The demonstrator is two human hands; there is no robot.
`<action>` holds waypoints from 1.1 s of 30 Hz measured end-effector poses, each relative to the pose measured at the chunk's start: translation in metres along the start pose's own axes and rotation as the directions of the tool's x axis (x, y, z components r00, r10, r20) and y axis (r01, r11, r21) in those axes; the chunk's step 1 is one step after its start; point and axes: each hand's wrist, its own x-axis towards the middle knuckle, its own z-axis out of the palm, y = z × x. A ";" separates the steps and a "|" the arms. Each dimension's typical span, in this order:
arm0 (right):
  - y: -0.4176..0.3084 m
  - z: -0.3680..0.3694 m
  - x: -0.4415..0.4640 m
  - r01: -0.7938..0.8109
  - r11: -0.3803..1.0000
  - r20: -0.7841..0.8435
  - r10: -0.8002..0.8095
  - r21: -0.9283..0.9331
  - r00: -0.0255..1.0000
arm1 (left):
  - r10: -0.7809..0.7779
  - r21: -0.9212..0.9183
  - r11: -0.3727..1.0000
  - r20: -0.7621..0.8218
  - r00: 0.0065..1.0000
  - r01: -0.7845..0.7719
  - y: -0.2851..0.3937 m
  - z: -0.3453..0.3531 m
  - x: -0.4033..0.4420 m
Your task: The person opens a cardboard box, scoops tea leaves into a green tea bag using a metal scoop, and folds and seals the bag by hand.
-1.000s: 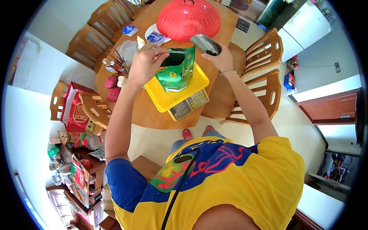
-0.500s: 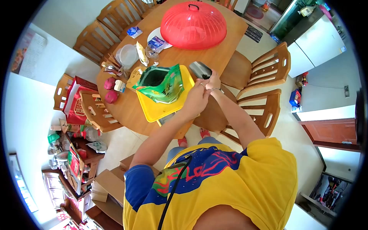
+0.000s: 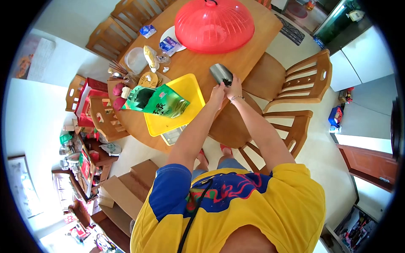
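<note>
A metal scoop (image 3: 220,73) with dark leaf-like bits in its near end is held over the table's right edge. My right hand (image 3: 234,89) is closed around its near end. Close beside it, my left hand (image 3: 217,94) has its fingers closed at the same end; the exact grip of both is partly hidden. To the left, a green printed bag (image 3: 162,102) lies tipped over on a yellow tray (image 3: 187,86), its dark open mouth toward the left. Under the tray's near edge a pale device like a scale (image 3: 174,135) shows.
A red mesh food cover (image 3: 214,27) stands at the table's far end. Tissue packs (image 3: 169,44), a clear tub (image 3: 136,60), a cat-shaped wooden coaster (image 3: 148,79) and reddish fruit (image 3: 119,103) are on the left. Wooden chairs (image 3: 301,78) surround the table; cardboard boxes (image 3: 126,189) stand at lower left.
The green bag has gone from standing upright to lying over toward the left on the tray. Both hands stay at the scoop, and the view has shifted slightly.
</note>
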 end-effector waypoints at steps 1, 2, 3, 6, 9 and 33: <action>-0.001 -0.003 0.001 0.000 1.000 0.031 0.001 -0.019 1.000 | 0.003 0.003 1.000 0.032 0.999 -0.003 0.002 0.000 -0.002; -0.003 -0.005 0.001 0.002 1.000 0.041 -0.001 -0.014 0.999 | 0.008 0.006 1.000 0.067 0.998 -0.008 0.004 0.000 -0.004; -0.003 -0.007 0.001 0.021 1.000 0.052 -0.020 -0.008 0.998 | -0.001 0.036 0.999 0.039 0.999 0.000 0.005 0.002 -0.005; -0.001 -0.014 0.002 0.047 0.999 0.099 -0.045 -0.017 0.994 | -0.018 -0.025 0.999 0.046 0.999 0.019 0.005 0.006 -0.008; 0.002 -0.015 0.002 0.097 0.995 0.148 -0.100 0.027 0.984 | -0.023 0.131 0.991 -0.015 1.000 0.025 0.001 -0.001 -0.006; -0.243 -0.021 -0.117 0.027 0.545 0.324 -0.537 0.838 0.779 | 0.875 0.464 0.455 -0.074 0.479 -0.760 0.168 -0.215 -0.260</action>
